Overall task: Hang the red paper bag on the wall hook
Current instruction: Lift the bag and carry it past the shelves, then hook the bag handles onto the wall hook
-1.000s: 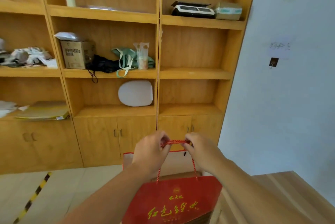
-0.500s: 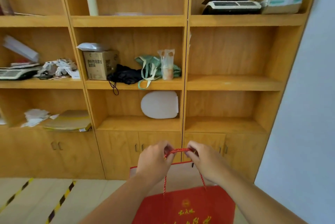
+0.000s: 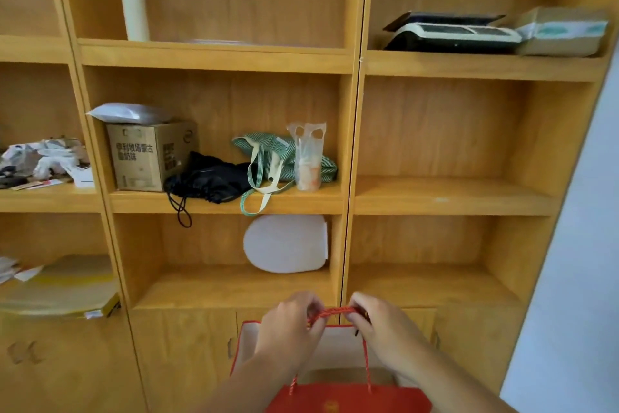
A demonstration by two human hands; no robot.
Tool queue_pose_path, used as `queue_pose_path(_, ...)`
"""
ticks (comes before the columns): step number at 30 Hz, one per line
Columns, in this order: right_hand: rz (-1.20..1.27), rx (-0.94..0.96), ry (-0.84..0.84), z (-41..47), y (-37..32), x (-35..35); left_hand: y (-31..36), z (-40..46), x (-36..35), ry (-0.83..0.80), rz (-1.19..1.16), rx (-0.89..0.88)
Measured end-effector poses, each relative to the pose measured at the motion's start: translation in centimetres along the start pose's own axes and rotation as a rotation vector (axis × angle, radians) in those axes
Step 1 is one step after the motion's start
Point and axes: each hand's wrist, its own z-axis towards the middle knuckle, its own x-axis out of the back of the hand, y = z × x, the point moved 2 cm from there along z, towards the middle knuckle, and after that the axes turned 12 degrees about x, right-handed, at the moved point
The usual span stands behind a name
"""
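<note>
The red paper bag (image 3: 348,401) hangs open at the bottom centre of the head view, its pale inside showing. Its red rope handle (image 3: 335,312) is stretched level between both hands. My left hand (image 3: 288,329) pinches the left end of the rope and my right hand (image 3: 385,329) pinches the right end. Both hands are in front of the lower cabinet doors of the wooden shelf unit (image 3: 348,144). No wall hook is in sight.
The shelves hold a cardboard box (image 3: 150,158), a black pouch (image 3: 207,180), a green striped bag (image 3: 278,158), a white oval lid (image 3: 284,243), a scale (image 3: 452,32) and papers (image 3: 43,158). A pale wall (image 3: 582,245) borders the unit on the right.
The view has swung left and closed in on the shelves. The wall patch with the dark hook and the wooden surface at the lower right have left the view. Both hands keep the rope handle.
</note>
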Motion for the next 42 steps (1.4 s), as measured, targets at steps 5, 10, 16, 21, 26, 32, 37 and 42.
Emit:
queue_pose_path(5, -0.019, -0.071, 0.024, 5.6, 4.6, 0.0, 1.3, 7.5, -2.1, -0.035, 0.005, -0.045)
queue_pose_path(10, 0.003, -0.169, 0.032, 8.7, 10.2, 1.8, 4.2, 14.4, -6.7, -0.086, -0.002, -0.067)
queue_pose_path(16, -0.007, -0.327, 0.055, 9.9, 18.8, 5.6, 10.1, 22.1, -13.6, -0.169, 0.005, -0.094)
queue_pose_path(21, -0.068, -0.431, 0.149, 9.1, 26.1, 9.3, 17.8, 25.3, -18.5, -0.281, -0.058, -0.276)
queue_pose_path(26, -0.165, -0.535, 0.236, 7.4, 31.7, 12.9, 24.0, 28.4, -24.1, -0.354, -0.106, -0.439)
queue_pose_path(32, -0.267, -0.704, 0.346, 5.3, 37.5, 17.5, 31.9, 32.1, -31.3, -0.481, -0.22, -0.677)
queue_pose_path(37, -0.329, -0.852, 0.521, 2.9, 41.0, 22.0, 39.8, 33.5, -36.3, -0.606, -0.36, -0.824)
queue_pose_path(42, -0.349, -0.974, 0.697, -0.2, 43.7, 25.4, 46.3, 32.8, -39.0, -0.695, -0.382, -0.892)
